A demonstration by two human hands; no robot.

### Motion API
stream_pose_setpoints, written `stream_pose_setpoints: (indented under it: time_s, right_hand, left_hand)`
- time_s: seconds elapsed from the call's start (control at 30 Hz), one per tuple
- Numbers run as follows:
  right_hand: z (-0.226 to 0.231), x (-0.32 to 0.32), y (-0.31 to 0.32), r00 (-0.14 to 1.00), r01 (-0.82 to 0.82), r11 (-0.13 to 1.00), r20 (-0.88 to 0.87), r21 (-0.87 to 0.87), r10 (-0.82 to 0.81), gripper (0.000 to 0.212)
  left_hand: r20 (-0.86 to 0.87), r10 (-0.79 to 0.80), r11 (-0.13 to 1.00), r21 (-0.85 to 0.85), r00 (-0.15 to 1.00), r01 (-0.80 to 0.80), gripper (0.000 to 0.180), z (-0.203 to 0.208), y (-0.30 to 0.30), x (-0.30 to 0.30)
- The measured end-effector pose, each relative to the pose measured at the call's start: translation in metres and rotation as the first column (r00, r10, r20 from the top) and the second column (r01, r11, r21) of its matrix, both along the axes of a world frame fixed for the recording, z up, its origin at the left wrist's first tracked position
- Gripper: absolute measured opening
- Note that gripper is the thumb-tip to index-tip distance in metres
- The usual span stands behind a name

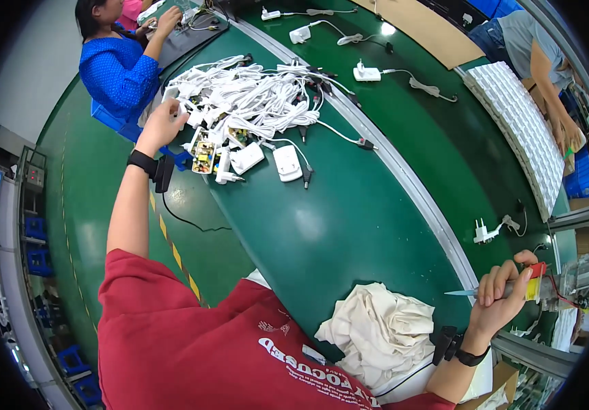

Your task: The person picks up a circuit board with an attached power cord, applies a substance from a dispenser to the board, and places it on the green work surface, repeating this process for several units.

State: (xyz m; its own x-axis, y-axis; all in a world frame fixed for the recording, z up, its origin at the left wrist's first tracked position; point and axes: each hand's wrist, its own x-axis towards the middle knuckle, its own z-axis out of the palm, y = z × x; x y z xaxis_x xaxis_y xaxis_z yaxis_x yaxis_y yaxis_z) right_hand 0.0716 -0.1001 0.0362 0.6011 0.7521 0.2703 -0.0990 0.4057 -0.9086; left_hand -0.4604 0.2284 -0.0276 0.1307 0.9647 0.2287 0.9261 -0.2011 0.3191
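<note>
My left hand [161,128] is at the left edge of a pile of white power adapters with cables [253,102]. Its thumb and fingers close on a white adapter [179,108], partly hidden by the hand. Just below, an adapter housing lies open with its circuit board [203,156] showing. Beside it are two closed white adapters [286,162]. At the right, my right hand [503,290] wraps round a slim tool with a pale blue pointed tip [461,292], which points left. Red and yellow parts show behind the fingers; whether they belong to the tool I cannot tell.
A crumpled cream cloth [380,324] lies on the green table [322,225] before me. Beyond the metal rail [404,171], adapters with bundled cables [368,72] rest on a green surface. A white ribbed tray [516,130] stands far right, near another person. Someone in blue [120,75] sits far left.
</note>
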Motion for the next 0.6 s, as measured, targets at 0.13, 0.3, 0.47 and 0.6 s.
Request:
stream_pose_setpoints:
  time_s: [0.13,0.3,0.47,0.6]
  right_hand:
    - [-0.002,0.002,0.000,0.999,0.042,0.999,0.003,-0.024,-0.042,0.032]
    - [-0.003,0.001,-0.001,1.000,0.031,0.999,0.004,-0.015,-0.030,0.029]
    - [-0.004,0.004,-0.002,1.000,0.017,1.000,0.009,-0.008,-0.017,0.028]
    - [-0.003,0.005,-0.004,0.999,0.043,0.999,0.011,-0.025,-0.043,0.030]
  left_hand:
    - [0.063,-0.012,0.997,0.081,0.998,0.007,0.038,-0.006,-0.004,0.004]
    - [-0.012,0.075,0.997,0.023,0.997,-0.074,0.035,0.003,0.007,0.004]
    - [0.343,0.232,0.971,-0.144,0.910,-0.194,0.035,0.036,0.007,0.015]
    - [0.655,0.209,0.961,-0.277,0.726,-0.026,0.034,0.089,-0.011,0.055]
